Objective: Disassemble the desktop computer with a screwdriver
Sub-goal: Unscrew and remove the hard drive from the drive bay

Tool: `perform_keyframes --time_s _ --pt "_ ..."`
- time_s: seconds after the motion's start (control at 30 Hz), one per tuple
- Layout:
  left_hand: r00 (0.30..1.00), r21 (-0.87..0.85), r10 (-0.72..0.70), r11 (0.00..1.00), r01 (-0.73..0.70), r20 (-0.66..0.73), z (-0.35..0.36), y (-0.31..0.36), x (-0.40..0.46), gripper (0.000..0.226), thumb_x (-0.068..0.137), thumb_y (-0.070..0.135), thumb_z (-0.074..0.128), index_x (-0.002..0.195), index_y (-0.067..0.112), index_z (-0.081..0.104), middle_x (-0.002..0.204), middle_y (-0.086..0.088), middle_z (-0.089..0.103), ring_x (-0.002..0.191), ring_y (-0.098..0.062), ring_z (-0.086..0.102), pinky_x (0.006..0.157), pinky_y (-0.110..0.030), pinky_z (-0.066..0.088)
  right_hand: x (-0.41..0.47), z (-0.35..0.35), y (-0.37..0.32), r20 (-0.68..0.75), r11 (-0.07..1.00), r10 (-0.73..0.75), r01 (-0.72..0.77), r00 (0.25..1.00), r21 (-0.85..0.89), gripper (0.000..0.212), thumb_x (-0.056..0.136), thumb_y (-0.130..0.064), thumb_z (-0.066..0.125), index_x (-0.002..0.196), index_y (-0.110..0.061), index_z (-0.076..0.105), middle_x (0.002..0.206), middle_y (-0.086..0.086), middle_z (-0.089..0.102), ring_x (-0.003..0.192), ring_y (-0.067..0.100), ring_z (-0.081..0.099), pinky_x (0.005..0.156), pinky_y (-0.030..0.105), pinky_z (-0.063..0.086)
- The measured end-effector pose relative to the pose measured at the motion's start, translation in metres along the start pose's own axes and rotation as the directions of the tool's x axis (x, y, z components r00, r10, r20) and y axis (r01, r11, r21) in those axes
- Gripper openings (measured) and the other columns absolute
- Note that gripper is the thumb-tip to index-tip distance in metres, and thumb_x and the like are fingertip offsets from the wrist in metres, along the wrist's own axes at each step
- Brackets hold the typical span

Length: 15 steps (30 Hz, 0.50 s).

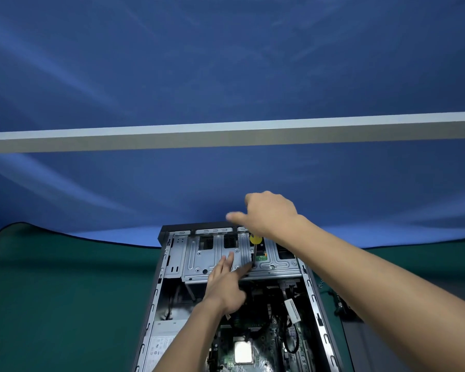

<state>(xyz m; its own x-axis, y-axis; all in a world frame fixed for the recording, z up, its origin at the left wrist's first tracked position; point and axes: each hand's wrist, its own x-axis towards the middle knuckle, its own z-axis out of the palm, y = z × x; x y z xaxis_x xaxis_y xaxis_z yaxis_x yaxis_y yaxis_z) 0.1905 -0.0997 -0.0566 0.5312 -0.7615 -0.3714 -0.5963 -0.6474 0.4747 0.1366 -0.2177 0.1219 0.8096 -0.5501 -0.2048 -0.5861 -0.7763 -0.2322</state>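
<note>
The desktop computer (234, 304) lies on its side on the green surface (65, 291), its panel off so the drive cage (242, 260) and motherboard (253, 342) face up where a tool can reach them. The right hand (269, 213) is wrapped around the top of the yellow-handled screwdriver (255, 249), holding it nearly upright so the shaft bears straight down on a screw near the cage's front edge. The left hand (226, 283) lies flat with fingers straight, pressing on the cage just beside the tip, probably to steady the metal and guide the blade. By my judgement the cage's fastening is the step in hand.
</note>
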Motion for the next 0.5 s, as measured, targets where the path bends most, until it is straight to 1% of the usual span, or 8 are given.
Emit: perform_keyframes --time_s 0.07,0.13,0.17,0.23,0.3,0.37,0.43,0.5 --pt "1.000 0.000 0.004 1.000 -0.004 0.002 -0.0006 0.0000 0.0001 0.081 0.077 0.008 0.048 0.141 0.051 0.022 0.157 0.006 -0.012 0.143 -0.014 -0.015 0.114 -0.039 -0.004 0.0026 0.0006 0.0004 0.015 0.999 -0.015 0.014 1.000 0.051 0.018 0.096 -0.026 0.045 0.101 -0.009 0.049 0.111 0.009 0.054 0.085 0.029 0.047 0.066 0.033 0.036" --pt "1.000 0.003 0.003 1.000 -0.003 -0.006 0.0007 -0.0001 0.0005 0.081 0.078 0.009 0.049 0.141 0.051 0.022 0.157 0.006 -0.012 0.143 -0.014 -0.015 0.114 -0.039 -0.004 0.0012 -0.0009 -0.0010 0.089 0.996 -0.047 0.040 0.995 0.083 0.025 0.093 -0.018 0.046 0.116 -0.009 0.045 0.119 0.008 0.044 0.091 0.030 0.048 0.070 0.035 0.038" --pt "1.000 0.006 0.002 1.000 -0.002 -0.005 0.0005 -0.0002 0.0004 0.081 0.078 0.009 0.050 0.141 0.051 0.022 0.157 0.006 -0.012 0.143 -0.015 -0.015 0.114 -0.039 -0.004 0.0006 -0.0010 -0.0014 0.097 0.997 -0.050 0.044 0.994 0.063 0.028 0.092 -0.022 0.048 0.118 -0.011 0.044 0.116 0.006 0.044 0.092 0.029 0.048 0.070 0.035 0.039" --pt "1.000 0.010 0.005 1.000 -0.005 -0.002 0.0002 -0.0003 0.0007 0.080 0.079 0.010 0.051 0.141 0.051 0.022 0.157 0.006 -0.013 0.143 -0.015 -0.015 0.114 -0.039 -0.004 -0.0001 -0.0001 -0.0019 0.029 0.999 -0.042 0.042 0.999 0.012 0.026 0.095 -0.034 0.047 0.108 -0.011 0.047 0.104 0.004 0.051 0.086 0.027 0.049 0.067 0.033 0.038" --pt "1.000 0.001 0.001 1.000 -0.001 -0.005 0.0010 -0.0004 0.0010 0.080 0.079 0.010 0.051 0.141 0.051 0.022 0.157 0.006 -0.012 0.143 -0.015 -0.015 0.114 -0.039 -0.004 0.0013 0.0018 -0.0011 -0.009 0.998 -0.046 0.046 0.999 0.042 0.019 0.098 -0.025 0.043 0.103 -0.008 0.049 0.103 0.007 0.051 0.083 0.030 0.049 0.065 0.032 0.036" --pt "1.000 -0.003 0.003 1.000 -0.003 -0.008 0.0005 -0.0002 0.0004 0.081 0.078 0.009 0.050 0.141 0.052 0.023 0.157 0.007 -0.012 0.143 -0.014 -0.015 0.114 -0.038 -0.004 0.0007 0.0017 -0.0017 0.017 0.995 -0.069 0.067 0.997 0.078 0.012 0.093 -0.013 0.044 0.104 -0.008 0.042 0.107 0.008 0.038 0.079 0.029 0.046 0.061 0.033 0.034" --pt "1.000 0.007 0.004 1.000 -0.004 -0.004 0.0005 -0.0007 0.0011 0.081 0.078 0.009 0.051 0.141 0.051 0.023 0.157 0.007 -0.013 0.143 -0.014 -0.015 0.114 -0.038 -0.005 -0.0010 0.0013 -0.0018 0.024 0.997 -0.072 0.071 0.997 0.041 0.016 0.091 -0.018 0.050 0.101 -0.010 0.040 0.104 0.006 0.037 0.078 0.025 0.044 0.057 0.031 0.032" --pt "1.000 0.016 0.005 1.000 -0.005 -0.008 0.0009 -0.0009 0.0015 0.081 0.078 0.009 0.051 0.141 0.051 0.023 0.157 0.006 -0.013 0.143 -0.015 -0.015 0.114 -0.039 -0.005 -0.0004 0.0025 -0.0007 -0.031 0.999 -0.045 0.045 0.999 0.005 0.026 0.095 -0.033 0.048 0.092 -0.007 0.046 0.089 0.003 0.044 0.082 0.027 0.048 0.057 0.030 0.034"
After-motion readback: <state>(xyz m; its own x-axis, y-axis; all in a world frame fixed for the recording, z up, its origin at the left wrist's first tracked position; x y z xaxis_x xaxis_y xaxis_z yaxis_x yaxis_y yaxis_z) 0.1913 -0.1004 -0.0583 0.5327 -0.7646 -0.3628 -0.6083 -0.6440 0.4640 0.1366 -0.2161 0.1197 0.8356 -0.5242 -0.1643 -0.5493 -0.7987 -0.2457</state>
